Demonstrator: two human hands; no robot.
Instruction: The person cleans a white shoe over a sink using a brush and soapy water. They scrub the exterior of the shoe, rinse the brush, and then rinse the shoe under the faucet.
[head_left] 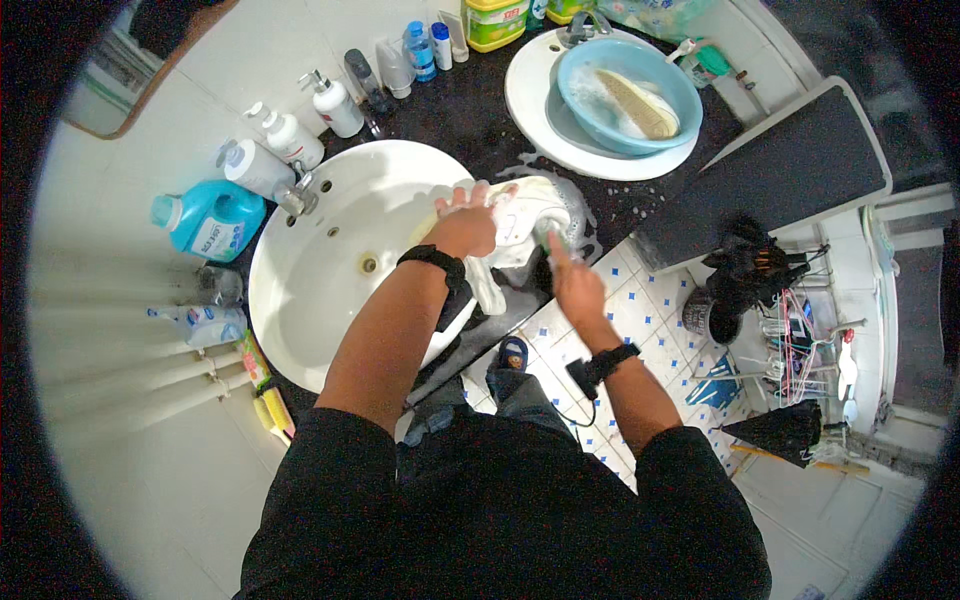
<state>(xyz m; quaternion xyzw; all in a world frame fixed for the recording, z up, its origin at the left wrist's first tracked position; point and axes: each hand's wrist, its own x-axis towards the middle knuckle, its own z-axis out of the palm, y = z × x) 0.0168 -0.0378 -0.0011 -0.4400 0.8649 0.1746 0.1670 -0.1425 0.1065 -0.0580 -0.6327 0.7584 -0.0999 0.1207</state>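
A wet white shoe (530, 212), with its laces or tongue hanging toward the sink, lies on the dark counter at the right rim of the near sink. My left hand (468, 222) grips it from the left, fingers bent over its upper part. My right hand (578, 290) is closed round a slim handle, apparently a small greenish brush (552, 240), blurred by motion. The brush's head meets the shoe's right end, where suds (580, 215) spread over the counter. A second shoe (638, 103) rests sole up in soapy water in a light-blue basin (573, 110).
The white sink (300, 335) stands at my left; the basin sits on another sink (525, 120) at the back right. Bottles, including a blue detergent jug (210, 220) and pump bottles (335, 105), line the wall. A dark panel (790, 165) and a rack of hangers (800, 340) are at right.
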